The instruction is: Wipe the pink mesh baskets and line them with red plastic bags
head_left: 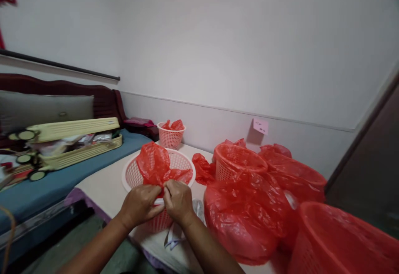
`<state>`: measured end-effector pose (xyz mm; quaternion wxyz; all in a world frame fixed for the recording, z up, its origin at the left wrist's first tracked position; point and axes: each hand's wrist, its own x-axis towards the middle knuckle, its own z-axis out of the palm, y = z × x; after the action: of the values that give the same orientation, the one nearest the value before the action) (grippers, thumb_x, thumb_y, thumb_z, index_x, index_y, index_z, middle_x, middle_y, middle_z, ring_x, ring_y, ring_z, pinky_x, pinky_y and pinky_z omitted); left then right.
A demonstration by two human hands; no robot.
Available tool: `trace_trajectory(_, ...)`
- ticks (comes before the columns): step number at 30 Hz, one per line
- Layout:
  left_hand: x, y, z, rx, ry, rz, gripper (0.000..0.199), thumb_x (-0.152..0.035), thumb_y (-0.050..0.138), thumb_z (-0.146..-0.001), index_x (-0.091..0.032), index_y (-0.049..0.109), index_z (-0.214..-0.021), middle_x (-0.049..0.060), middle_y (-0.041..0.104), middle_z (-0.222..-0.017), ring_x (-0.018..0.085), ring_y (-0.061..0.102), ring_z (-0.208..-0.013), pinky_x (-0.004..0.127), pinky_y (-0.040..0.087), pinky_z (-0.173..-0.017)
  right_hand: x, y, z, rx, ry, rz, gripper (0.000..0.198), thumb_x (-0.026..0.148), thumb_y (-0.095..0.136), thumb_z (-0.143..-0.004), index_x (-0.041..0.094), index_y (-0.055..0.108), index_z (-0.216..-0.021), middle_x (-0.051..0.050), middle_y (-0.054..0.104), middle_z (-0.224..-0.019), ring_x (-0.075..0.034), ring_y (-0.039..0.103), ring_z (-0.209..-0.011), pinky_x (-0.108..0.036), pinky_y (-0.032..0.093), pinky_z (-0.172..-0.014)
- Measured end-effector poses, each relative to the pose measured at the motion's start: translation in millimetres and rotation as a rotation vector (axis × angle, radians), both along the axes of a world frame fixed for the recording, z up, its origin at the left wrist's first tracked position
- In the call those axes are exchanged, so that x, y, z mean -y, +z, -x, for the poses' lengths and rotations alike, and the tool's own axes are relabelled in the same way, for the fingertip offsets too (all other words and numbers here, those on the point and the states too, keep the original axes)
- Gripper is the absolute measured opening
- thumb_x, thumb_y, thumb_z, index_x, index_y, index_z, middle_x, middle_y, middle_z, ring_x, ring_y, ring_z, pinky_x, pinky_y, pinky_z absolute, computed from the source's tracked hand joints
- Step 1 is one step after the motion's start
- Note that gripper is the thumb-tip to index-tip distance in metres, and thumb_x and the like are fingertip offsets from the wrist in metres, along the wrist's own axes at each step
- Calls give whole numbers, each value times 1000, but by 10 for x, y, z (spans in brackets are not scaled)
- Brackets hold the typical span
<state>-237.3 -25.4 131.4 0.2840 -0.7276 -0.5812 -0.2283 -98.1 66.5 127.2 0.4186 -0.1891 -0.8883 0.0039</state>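
A red plastic bag (154, 162) lies bunched inside a white-rimmed lattice basket (131, 174) on the table. At the basket's near rim, my left hand (141, 203) is closed with its fingers pinched on the bag. Right beside it my right hand (179, 199) also grips the bag, knuckles up. The two hands almost touch, and the gathered plastic between them is mostly hidden. Below my right hand, a greyish-white crumpled item (174, 234) rests against the basket; I cannot make out what it is.
Several red-bagged baskets crowd the right: a bulging bag (246, 216), a lined basket (240, 157) and another basket (343, 240) nearest me. A small basket (171, 135) stands at the back. Left is a bed (131, 141) with an open yellow suitcase (77, 128).
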Motion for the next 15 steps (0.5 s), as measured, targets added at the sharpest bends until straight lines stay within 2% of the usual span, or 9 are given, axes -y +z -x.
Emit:
trace_trajectory(6, 339, 123, 19, 103, -158, 54, 17, -38, 56, -86, -22, 51, -83, 0, 58, -72, 15, 55, -66, 28, 43, -62, 124, -56, -164, -44, 11, -35, 18, 16, 41, -88, 20, 53, -75, 0, 59, -68, -15, 52, -64, -30, 30, -63)
trace_trajectory(8, 425, 183, 94, 171, -145, 11, 12, -33, 53, -89, -21, 51, -88, 1, 58, -77, 14, 55, -70, 27, 45, -64, 149, -78, -227, -47, 11, -30, 21, 17, 39, -90, 20, 53, -75, -1, 59, -68, -15, 52, -65, -29, 30, -63)
trace_trajectory(10, 456, 273, 168, 227, -107, -53, 12, -28, 51, -91, -18, 51, -99, 5, 61, -88, 15, 58, -82, 28, 48, -74, 167, -93, -269, -41, 17, -31, 21, 17, 38, -90, 20, 53, -75, -1, 59, -68, -15, 52, -65, -30, 30, -64)
trace_trajectory(13, 418, 443, 209, 214, -108, -74, 42, -35, 60, -86, -17, 48, -122, 13, 60, -118, 22, 55, -112, 41, 44, -98, 192, -95, -280, -22, 32, -43, 20, 17, 39, -90, 20, 55, -78, -1, 60, -70, -16, 53, -66, -30, 31, -64)
trace_trajectory(15, 376, 537, 188, 91, -183, 29, 67, -48, 66, -79, -20, 41, -136, 13, 55, -134, 27, 47, -126, 47, 36, -108, 202, -86, -271, -16, 30, -46, 19, 16, 39, -89, 20, 56, -80, -1, 60, -70, -16, 54, -66, -31, 31, -65)
